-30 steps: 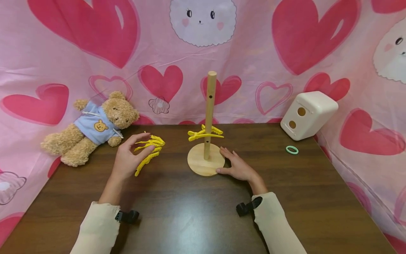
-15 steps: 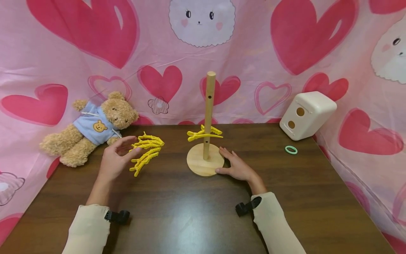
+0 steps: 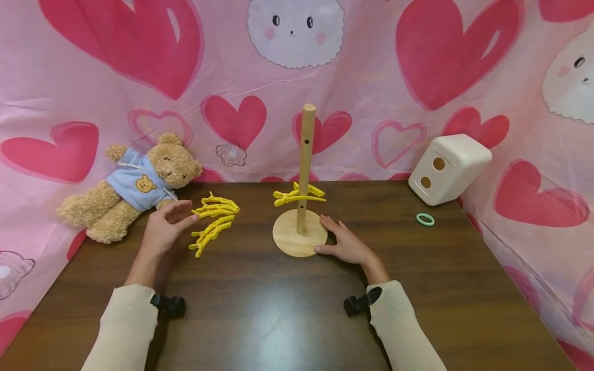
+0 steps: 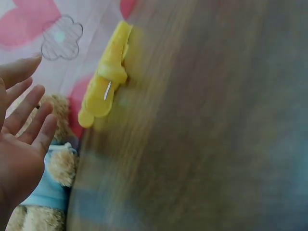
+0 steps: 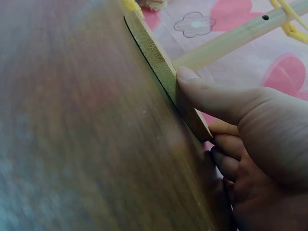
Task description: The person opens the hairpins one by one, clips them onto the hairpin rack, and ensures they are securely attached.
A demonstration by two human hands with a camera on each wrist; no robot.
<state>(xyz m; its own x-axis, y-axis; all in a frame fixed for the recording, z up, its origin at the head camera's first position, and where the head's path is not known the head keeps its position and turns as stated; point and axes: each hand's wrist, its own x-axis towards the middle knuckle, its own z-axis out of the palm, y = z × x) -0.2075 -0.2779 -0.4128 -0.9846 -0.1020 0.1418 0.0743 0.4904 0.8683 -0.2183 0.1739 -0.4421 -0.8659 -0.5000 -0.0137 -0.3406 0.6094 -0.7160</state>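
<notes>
A wooden stand has a round base (image 3: 287,239) and an upright post (image 3: 306,154) with small dark holes. My right hand (image 3: 348,245) grips the base at its right edge, thumb on top (image 5: 211,94) and the other fingers at the rim. Low on the post sits a yellow alligator hair clip (image 3: 284,198), one arm in front of the post and the other behind. Several more yellow hair clips (image 3: 213,234) lie in a fanned pile left of the stand. Just left of that pile is my left hand (image 3: 164,226), fingers apart and holding nothing.
A teddy bear in a blue hoodie (image 3: 134,180) leans at the back left, close beyond my left hand. At the back right stands a white box with two round holes (image 3: 457,167), with a green ring (image 3: 425,219) before it. A pink heart-print cloth (image 3: 371,77) hangs behind.
My left hand has moved left, away from the yellow hair clips, and no longer overlaps most of them. My right hand stays on the base.
</notes>
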